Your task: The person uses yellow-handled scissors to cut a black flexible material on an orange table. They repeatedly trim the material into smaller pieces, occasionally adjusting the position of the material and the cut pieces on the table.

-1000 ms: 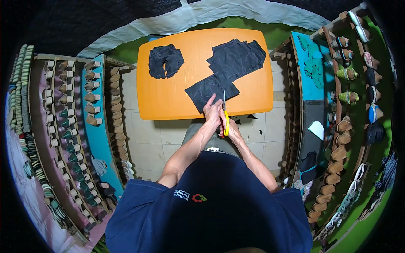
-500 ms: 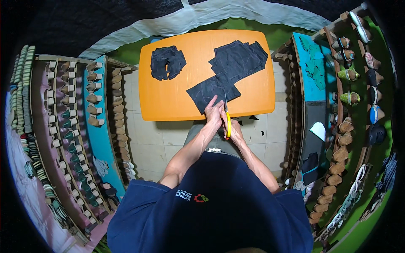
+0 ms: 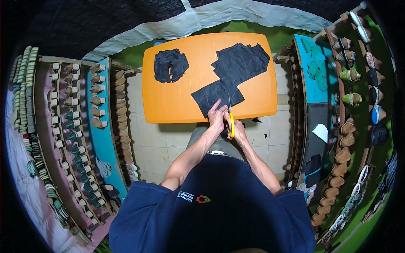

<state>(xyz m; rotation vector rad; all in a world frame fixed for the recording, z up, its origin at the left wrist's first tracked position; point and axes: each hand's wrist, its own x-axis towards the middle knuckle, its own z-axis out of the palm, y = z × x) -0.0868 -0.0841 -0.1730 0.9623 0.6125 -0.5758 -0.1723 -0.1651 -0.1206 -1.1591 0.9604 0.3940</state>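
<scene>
A dark fabric piece (image 3: pixel 209 95) with faint drawn lines lies at the near edge of the orange table (image 3: pixel 198 55). My left hand (image 3: pixel 217 117) grips its near edge, one finger stretched out on top of the cloth. In my right hand (image 3: pixel 239 131) are yellow-handled scissors (image 3: pixel 232 126), with their blades pointing away from me over the same piece, beside my left fingers. How far the blades are apart is too small to tell. Touching the far corner of this piece is a stack of similar dark fabric pieces (image 3: pixel 242 62).
Dark fabric cut-outs (image 3: pixel 170 65) around a small gap lie at the table's far left. Racks of shoe lasts (image 3: pixel 96 99) stand on the left, and shelves with shoes and lasts (image 3: pixel 348 126) on the right. Dark scraps (image 3: pixel 265 135) lie on the tiled floor.
The whole view has shifted slightly, so the table sits a little further right and lower. Both hands keep nearly the same place and grip at the fabric.
</scene>
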